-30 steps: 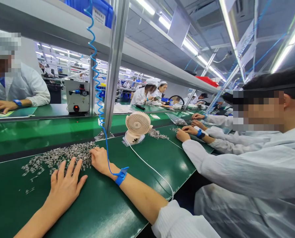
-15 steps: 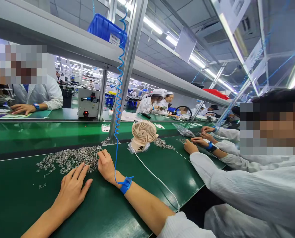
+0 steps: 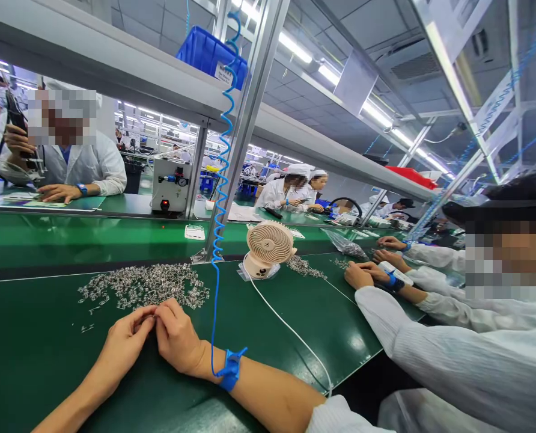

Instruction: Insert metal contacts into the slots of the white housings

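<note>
A pile of small shiny metal parts (image 3: 146,284) is spread over the green work surface (image 3: 38,355). Just in front of the pile, my left hand (image 3: 126,340) and my right hand (image 3: 178,337) meet at the fingertips. Both are closed, fingers bent in a pinch. Whatever lies between the fingertips is too small and too covered to make out. A blue wrist strap (image 3: 230,368) with a coiled blue cord (image 3: 225,150) goes round my right wrist. Two or so loose parts (image 3: 88,328) lie left of my hands.
A beige fan (image 3: 268,243) stands beyond my right arm, its white cable (image 3: 290,325) running toward the near edge. A metal post (image 3: 250,120) rises behind the pile. At right, co-workers' hands (image 3: 359,275) are over another heap of parts (image 3: 306,267).
My left hand was spread beside the pile and my right hand was at its right end. Both have drawn back toward me and come together, fingers closed. The view has shifted slightly.
</note>
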